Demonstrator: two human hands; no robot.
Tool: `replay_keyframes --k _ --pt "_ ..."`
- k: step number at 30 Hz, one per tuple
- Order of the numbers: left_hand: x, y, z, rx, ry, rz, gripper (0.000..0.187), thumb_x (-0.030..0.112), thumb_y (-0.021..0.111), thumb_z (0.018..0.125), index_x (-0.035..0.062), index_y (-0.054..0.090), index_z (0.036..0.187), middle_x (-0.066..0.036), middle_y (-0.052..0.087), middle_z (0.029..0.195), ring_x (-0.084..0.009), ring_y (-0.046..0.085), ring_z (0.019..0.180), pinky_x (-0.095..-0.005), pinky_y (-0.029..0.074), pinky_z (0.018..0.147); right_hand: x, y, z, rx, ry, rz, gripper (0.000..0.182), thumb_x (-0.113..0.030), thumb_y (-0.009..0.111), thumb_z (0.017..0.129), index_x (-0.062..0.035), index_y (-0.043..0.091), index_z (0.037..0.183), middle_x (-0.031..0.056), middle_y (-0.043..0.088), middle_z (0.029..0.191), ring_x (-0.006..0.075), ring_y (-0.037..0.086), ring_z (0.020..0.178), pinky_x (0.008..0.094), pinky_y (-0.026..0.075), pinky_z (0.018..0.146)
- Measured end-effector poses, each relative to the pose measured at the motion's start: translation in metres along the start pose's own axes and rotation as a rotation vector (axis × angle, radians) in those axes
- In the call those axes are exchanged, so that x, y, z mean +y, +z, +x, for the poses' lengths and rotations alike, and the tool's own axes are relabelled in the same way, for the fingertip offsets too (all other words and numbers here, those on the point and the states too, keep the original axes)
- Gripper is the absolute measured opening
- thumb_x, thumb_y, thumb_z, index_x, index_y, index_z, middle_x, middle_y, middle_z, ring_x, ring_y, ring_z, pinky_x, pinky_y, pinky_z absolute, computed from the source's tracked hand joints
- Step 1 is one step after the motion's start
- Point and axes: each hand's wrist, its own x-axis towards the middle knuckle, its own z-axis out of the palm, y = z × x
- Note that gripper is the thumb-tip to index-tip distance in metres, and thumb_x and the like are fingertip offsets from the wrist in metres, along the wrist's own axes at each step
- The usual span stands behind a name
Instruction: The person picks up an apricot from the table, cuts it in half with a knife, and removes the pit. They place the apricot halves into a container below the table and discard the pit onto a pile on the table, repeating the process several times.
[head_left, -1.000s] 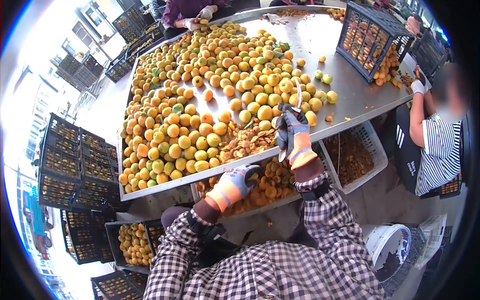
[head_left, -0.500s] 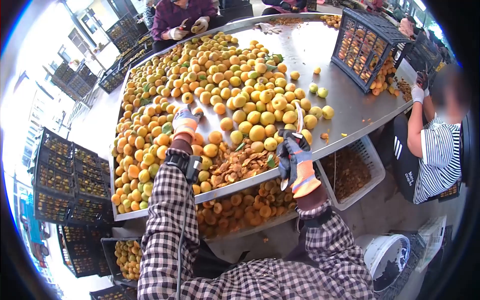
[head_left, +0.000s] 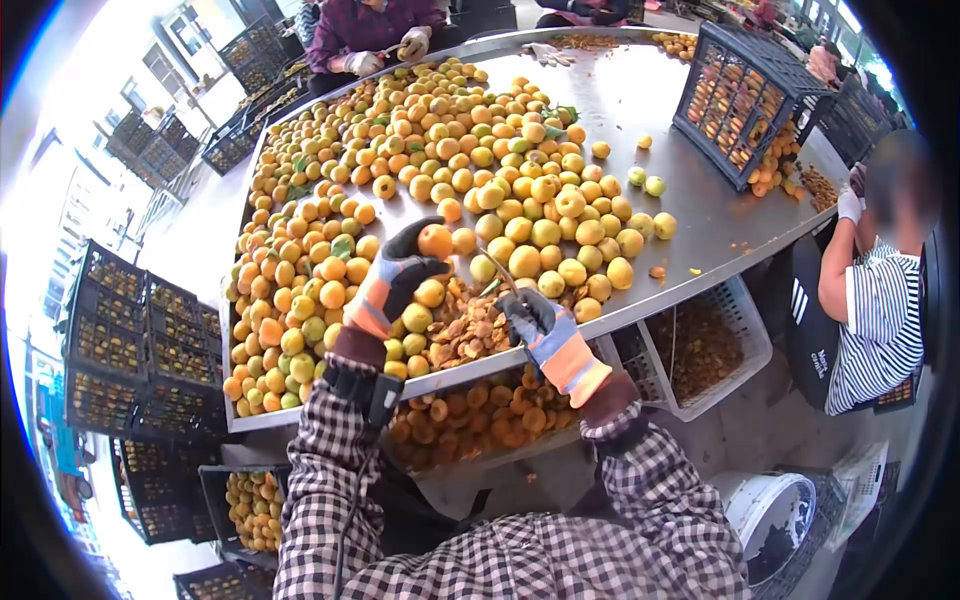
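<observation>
My left hand [head_left: 397, 275], in a grey, black and orange glove, has its fingers wrapped round an orange fruit [head_left: 435, 241] above the heap. To its right, my right hand [head_left: 545, 335], gloved alike, grips a thin knife [head_left: 498, 268] whose blade points up and left toward the fruit. Many yellow and orange fruits [head_left: 300, 260] cover the metal table [head_left: 640, 280]. Below and between my hands lies a pile of brownish peelings or pieces [head_left: 468, 322] near the table's front edge.
A dark crate [head_left: 735, 105] of fruit lies tilted at the table's right. Under the edge are a white basket [head_left: 745, 372] and halved fruits [head_left: 480, 420]. Stacked crates [head_left: 110, 350] stand left, a white bucket [head_left: 775, 520] lower right. One person [head_left: 875, 300] sits right, another [head_left: 365, 35] works opposite.
My left hand has moved right and toward me from the heap and now holds a fruit. My right hand has shifted left with the knife, closer to it.
</observation>
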Motion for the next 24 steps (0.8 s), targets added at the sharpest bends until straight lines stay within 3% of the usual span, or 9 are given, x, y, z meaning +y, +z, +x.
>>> replay_keyframes --k 1,4,5,11,13,15,16,19,24 --pt "0.004 0.008 -0.014 -0.009 0.02 0.154 0.057 0.0 0.067 0.079 0.0001 0.049 0.133 -0.007 0.06 0.121 -0.014 0.059 0.106 -0.0281 0.052 0.09 0.014 0.004 0.002 -0.029 -0.059 -0.034 0.035 -0.002 0.063 0.09 0.0057 0.054 0.123 0.0096 0.065 0.113 0.0112 0.06 0.104 0.0244 0.048 0.091" --pt "0.006 0.025 -0.051 -0.053 -0.025 -0.113 0.056 0.005 0.066 0.082 0.0014 0.049 0.135 -0.007 0.06 0.119 -0.0142 0.06 0.103 -0.0276 0.052 0.087 0.015 0.014 -0.002 -0.06 -0.084 0.069 0.039 -0.001 0.063 0.089 0.0085 0.051 0.125 0.0113 0.064 0.119 0.0119 0.059 0.11 0.0236 0.046 0.095" --pt "0.008 0.034 -0.06 -0.025 -0.02 -0.108 0.062 0.017 0.073 0.08 0.0022 0.048 0.135 -0.006 0.062 0.115 -0.0145 0.061 0.102 -0.0266 0.053 0.084 0.014 0.015 -0.002 -0.084 -0.13 0.012 0.041 0.0 0.062 0.089 0.0081 0.05 0.127 0.0125 0.063 0.121 0.0125 0.058 0.112 0.0239 0.046 0.096" --pt "-0.005 0.03 -0.085 0.018 0.035 0.068 0.058 0.01 0.079 0.076 0.0032 0.055 0.129 -0.001 0.063 0.109 -0.0072 0.06 0.094 -0.0199 0.049 0.075 0.004 0.014 -0.019 -0.157 -0.199 -0.101 0.035 -0.005 0.065 0.088 0.0076 0.056 0.119 0.0131 0.069 0.108 0.0123 0.065 0.1 0.0251 0.051 0.085" --pt "-0.01 0.023 -0.085 0.007 -0.009 0.048 0.061 0.007 0.081 0.072 0.0028 0.056 0.127 -0.002 0.063 0.109 -0.0096 0.06 0.097 -0.022 0.049 0.081 0.005 0.012 -0.021 -0.164 -0.267 -0.15 0.034 -0.008 0.067 0.087 0.006 0.058 0.117 0.0121 0.071 0.1 0.0127 0.067 0.094 0.0257 0.053 0.08" --pt "-0.015 0.016 -0.083 -0.033 0.168 0.267 0.061 0.007 0.083 0.07 0.0026 0.058 0.125 -0.004 0.064 0.109 -0.0128 0.059 0.101 -0.0263 0.048 0.087 0.005 0.009 -0.023 -0.158 -0.298 -0.176 0.03 -0.01 0.068 0.087 0.003 0.061 0.113 0.0128 0.071 0.097 0.0158 0.068 0.09 0.0276 0.053 0.077" --pt "-0.015 0.012 -0.084 -0.071 0.189 0.252 0.053 0.002 0.081 0.069 0.0023 0.061 0.118 -0.005 0.065 0.111 -0.0139 0.058 0.105 -0.029 0.046 0.096 0.003 0.006 -0.024 -0.179 -0.309 -0.256 0.028 -0.006 0.067 0.087 0.0042 0.061 0.113 0.0112 0.07 0.098 0.0129 0.066 0.09 0.0256 0.052 0.078" --pt "-0.008 0.008 -0.083 -0.12 0.175 0.241 0.052 0.0 0.08 0.068 0.0015 0.062 0.117 -0.006 0.065 0.115 -0.0138 0.058 0.108 -0.0296 0.046 0.097 0.0 0.003 -0.022 -0.187 -0.449 -0.407 0.023 -0.003 0.066 0.088 0.0061 0.062 0.109 0.0107 0.069 0.094 0.0098 0.064 0.087 0.0249 0.052 0.076" --pt "0.01 0.019 -0.09 -0.161 0.221 0.445 0.052 0.0 0.079 0.07 0.0068 0.063 0.119 -0.002 0.066 0.117 -0.0134 0.058 0.109 -0.0303 0.045 0.098 -0.015 0.01 -0.028 -0.192 -0.424 -0.559 0.022 -0.005 0.068 0.085 0.0023 0.063 0.105 0.0157 0.068 0.086 0.0262 0.067 0.078 0.0321 0.052 0.07"
